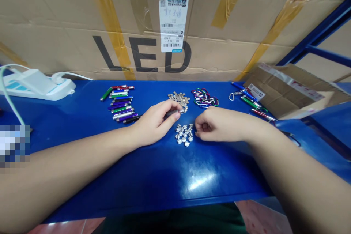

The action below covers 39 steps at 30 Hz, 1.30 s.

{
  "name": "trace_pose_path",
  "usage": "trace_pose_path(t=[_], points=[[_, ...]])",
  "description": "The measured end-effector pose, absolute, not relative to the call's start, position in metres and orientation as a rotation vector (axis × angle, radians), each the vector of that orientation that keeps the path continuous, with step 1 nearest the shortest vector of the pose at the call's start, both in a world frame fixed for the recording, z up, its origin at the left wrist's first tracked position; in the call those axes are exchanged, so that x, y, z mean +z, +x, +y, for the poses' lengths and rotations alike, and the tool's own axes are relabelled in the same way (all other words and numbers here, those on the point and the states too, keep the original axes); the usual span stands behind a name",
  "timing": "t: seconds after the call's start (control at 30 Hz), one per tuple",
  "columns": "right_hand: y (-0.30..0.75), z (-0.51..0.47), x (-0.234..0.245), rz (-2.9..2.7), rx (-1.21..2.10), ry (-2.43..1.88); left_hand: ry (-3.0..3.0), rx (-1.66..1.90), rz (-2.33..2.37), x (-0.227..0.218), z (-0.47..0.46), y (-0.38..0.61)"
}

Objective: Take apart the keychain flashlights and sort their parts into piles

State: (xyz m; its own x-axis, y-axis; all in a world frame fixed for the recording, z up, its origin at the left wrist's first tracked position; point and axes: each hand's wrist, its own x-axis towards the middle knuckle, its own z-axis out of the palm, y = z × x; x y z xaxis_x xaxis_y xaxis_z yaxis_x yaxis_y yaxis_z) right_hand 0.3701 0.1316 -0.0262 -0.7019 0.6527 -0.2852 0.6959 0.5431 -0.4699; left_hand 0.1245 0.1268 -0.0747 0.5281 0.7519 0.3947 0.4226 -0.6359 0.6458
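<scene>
My left hand (160, 121) is closed around a slim silver tube (180, 111), like a small penlight body, whose end pokes out past the thumb. Just behind it lies a pile of small round button cells (178, 97). In front is a cluster of small silver metal end caps (184, 136). My right hand (208, 126) rests at the right side of these caps with its fingers curled in; whatever its fingertips pinch is hidden. To the left of my left hand, several coloured penlight tubes (122, 109) lie in a column.
Coloured carabiner clips (204, 98) lie behind my right hand. Penlights with clips (251, 98) lie beside an open cardboard box (290, 91) at the right. A white power strip (41, 86) with cables stands at the left. A large LED carton (109, 18) walls off the back of the blue table (137, 179).
</scene>
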Motion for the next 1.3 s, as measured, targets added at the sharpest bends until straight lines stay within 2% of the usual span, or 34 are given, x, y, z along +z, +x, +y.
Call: trace_pose_path(t=[0.27, 0.4, 0.43, 0.5, 0.6, 0.67, 0.87, 1.1, 1.3], points=[[0.375, 0.135, -0.026, 2.699, -0.861, 1.220, 2.272, 0.930, 0.962, -0.076, 0.127, 0.125], [0.378, 0.140, -0.027, 2.839, -0.978, 1.531, 2.221, 1.030, 0.952, -0.075, 0.126, 0.126], [0.376, 0.141, -0.028, 2.866, -1.134, 1.646, 2.198, 1.091, 0.935, -0.073, 0.125, 0.126], [0.367, 0.140, -0.031, 2.763, -1.718, 1.801, 2.134, 1.222, 0.906, -0.066, 0.122, 0.127], [0.347, 0.136, -0.036, 2.106, -2.709, 1.643, 2.118, 1.263, 0.905, -0.052, 0.117, 0.128], [0.334, 0.131, -0.038, 1.693, -2.976, 1.493, 2.204, 1.201, 0.907, -0.044, 0.116, 0.129], [0.315, 0.125, -0.044, 1.290, -3.066, 1.461, 2.293, 1.183, 0.832, -0.046, 0.120, 0.129], [0.316, 0.130, -0.047, 1.257, -3.112, 1.405, 2.411, 1.213, 0.754, -0.050, 0.119, 0.128], [0.316, 0.131, -0.053, 1.251, -3.179, 1.183, 2.592, 1.255, 0.553, -0.049, 0.122, 0.127]])
